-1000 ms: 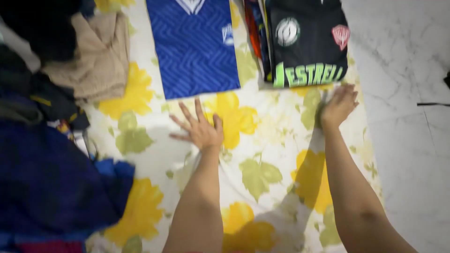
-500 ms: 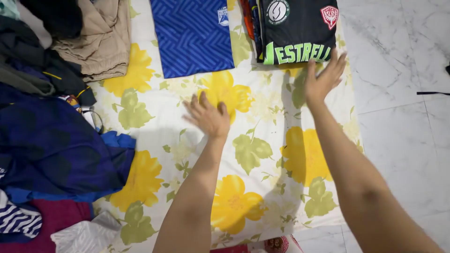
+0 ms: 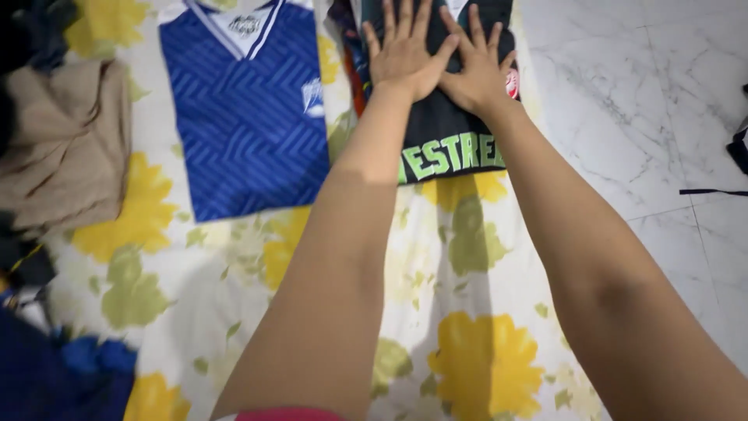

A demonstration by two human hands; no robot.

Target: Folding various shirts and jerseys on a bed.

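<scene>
A folded black jersey (image 3: 444,136) with green lettering lies at the top of a white sheet (image 3: 195,296) printed with yellow flowers. My left hand (image 3: 403,51) and my right hand (image 3: 477,66) rest flat on it side by side, fingers spread, thumbs touching. Neither hand grips anything. Beneath the black jersey, the edge of other folded clothes (image 3: 354,70) in red and dark colours shows. A folded blue zigzag-patterned jersey (image 3: 245,109) with a white collar lies just to the left of my hands.
A folded beige garment (image 3: 66,144) sits at the far left. Dark blue clothing (image 3: 54,374) fills the bottom left corner. White marble floor tiles (image 3: 623,101) lie to the right of the sheet, with a black strap (image 3: 713,191) at the right edge.
Both hands moved up from the bare sheet onto the black jersey and now press flat on it. The view has shifted closer and upward.
</scene>
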